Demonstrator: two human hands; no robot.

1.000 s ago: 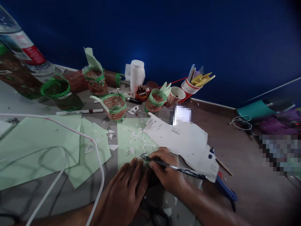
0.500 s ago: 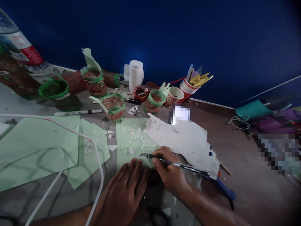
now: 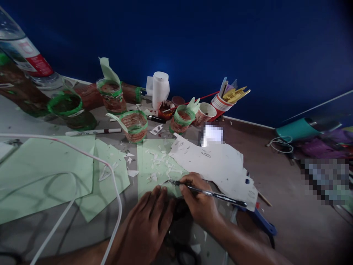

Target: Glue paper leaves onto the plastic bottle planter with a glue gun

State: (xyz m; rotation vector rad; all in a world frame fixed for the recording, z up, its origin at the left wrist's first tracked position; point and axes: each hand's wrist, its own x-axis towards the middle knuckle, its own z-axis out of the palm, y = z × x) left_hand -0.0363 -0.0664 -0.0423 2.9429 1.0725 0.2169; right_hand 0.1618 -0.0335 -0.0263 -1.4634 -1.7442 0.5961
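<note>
My right hand point(image 3: 199, 197) is closed around a black pen point(image 3: 220, 196), its tip pointing left over a green paper sheet point(image 3: 147, 184). Small white paper scraps point(image 3: 158, 162) are strewn over that sheet, and one piece too small to make out lies at the pen tip. My left hand point(image 3: 150, 221) rests flat at the sheet's near edge, fingers stretched toward the tip and holding nothing. Beyond my right hand lies a large cut white paper point(image 3: 212, 162) with small leaf-shaped outlines drawn on it.
Painted cut-bottle cups point(image 3: 134, 127) with green rims stand at the back, beside a white bottle point(image 3: 160, 90) and a stack of paper cups point(image 3: 220, 103). A white cable point(image 3: 117, 191) loops across the left. Scissors point(image 3: 184, 254) lie near me, a blue-handled tool point(image 3: 263, 221) at right.
The view has shifted very slightly. Both hands keep nearly the same place, and the pen stays in my right hand with its tip on the same spot.
</note>
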